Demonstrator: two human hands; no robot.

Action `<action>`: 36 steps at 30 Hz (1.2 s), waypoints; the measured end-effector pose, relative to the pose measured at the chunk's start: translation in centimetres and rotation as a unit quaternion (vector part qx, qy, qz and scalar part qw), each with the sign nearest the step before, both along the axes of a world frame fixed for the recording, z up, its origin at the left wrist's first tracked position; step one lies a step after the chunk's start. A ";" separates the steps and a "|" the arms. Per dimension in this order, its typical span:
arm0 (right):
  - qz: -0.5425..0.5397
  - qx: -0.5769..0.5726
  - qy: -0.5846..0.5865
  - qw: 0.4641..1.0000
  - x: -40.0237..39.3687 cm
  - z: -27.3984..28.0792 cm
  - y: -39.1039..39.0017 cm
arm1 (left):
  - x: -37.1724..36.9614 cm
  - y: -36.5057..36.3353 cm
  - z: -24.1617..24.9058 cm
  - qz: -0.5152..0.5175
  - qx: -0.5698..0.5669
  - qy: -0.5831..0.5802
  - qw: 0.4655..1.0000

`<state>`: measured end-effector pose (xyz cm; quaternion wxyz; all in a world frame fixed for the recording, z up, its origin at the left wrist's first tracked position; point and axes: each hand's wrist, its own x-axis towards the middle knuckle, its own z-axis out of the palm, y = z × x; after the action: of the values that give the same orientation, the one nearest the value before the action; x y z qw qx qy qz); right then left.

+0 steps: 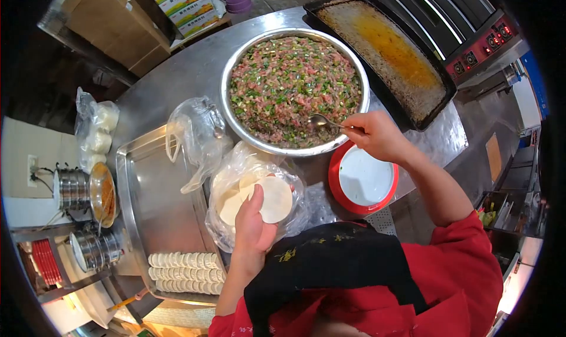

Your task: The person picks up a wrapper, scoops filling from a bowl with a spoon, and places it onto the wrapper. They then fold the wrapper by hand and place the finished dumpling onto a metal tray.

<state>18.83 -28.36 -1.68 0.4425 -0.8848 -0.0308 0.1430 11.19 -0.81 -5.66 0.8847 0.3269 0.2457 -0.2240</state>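
Note:
A round dumpling wrapper [276,200] lies in my left hand [256,226], with the thumb on its edge. Below that hand, an open clear plastic bag [219,228] holds more pale wrappers [229,202]. My right hand [372,135] grips a metal spoon [319,120] by its handle, the spoon's bowl at the near right part of the filling. Minced meat with chopped green onion [292,83] fills a large steel bowl [227,95]. Just under my right hand stands a red-rimmed white bowl [367,178].
A metal tray [168,189] on the left carries rows of folded dumplings [186,272] at its near end. Another plastic bag [197,133] overlaps the tray's far corner. An oily black baking pan [389,45] sits at the back right, near an oven [477,48]. Cardboard boxes [112,24] stand back left.

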 end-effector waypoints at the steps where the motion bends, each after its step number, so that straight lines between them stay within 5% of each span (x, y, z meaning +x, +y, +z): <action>1: 0.051 -0.105 -0.094 0.989 0.5 -0.3 -0.2 | 0.3 -0.4 0.2 -0.008 0.009 0.010 1.000; 3: 0.133 -0.272 -0.189 0.934 1.5 -0.8 0.1 | 1.0 -0.8 0.4 -0.018 0.017 0.026 0.999; 7: 0.208 -0.342 -0.231 0.887 2.7 -1.6 1.3 | 1.4 -0.8 0.4 -0.036 0.047 0.017 0.998; 12: 0.289 -0.339 -0.113 0.888 3.6 -2.0 2.8 | 2.2 -0.6 0.3 -0.044 0.023 0.024 0.998; 18: 0.290 -0.316 -0.095 0.898 3.9 -1.9 3.2 | 3.3 -0.4 0.1 -0.040 -0.031 0.040 0.998; 23: 0.293 -0.309 -0.199 0.883 3.8 -3.4 3.2 | 3.5 -0.2 0.1 -0.046 -0.036 0.037 0.998; 27: 0.325 -0.304 -0.127 0.886 4.9 -3.7 3.2 | 3.6 0.0 0.2 -0.053 -0.033 0.033 0.998; 36: 0.244 -0.193 -0.009 0.950 5.6 -3.6 4.1 | 3.1 -0.1 -0.9 -0.043 -0.011 0.046 0.998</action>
<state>24.41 -24.26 -5.33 0.2148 -0.9200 -0.2214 0.2416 14.29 -0.92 -6.58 0.8656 0.3167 0.2689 -0.2796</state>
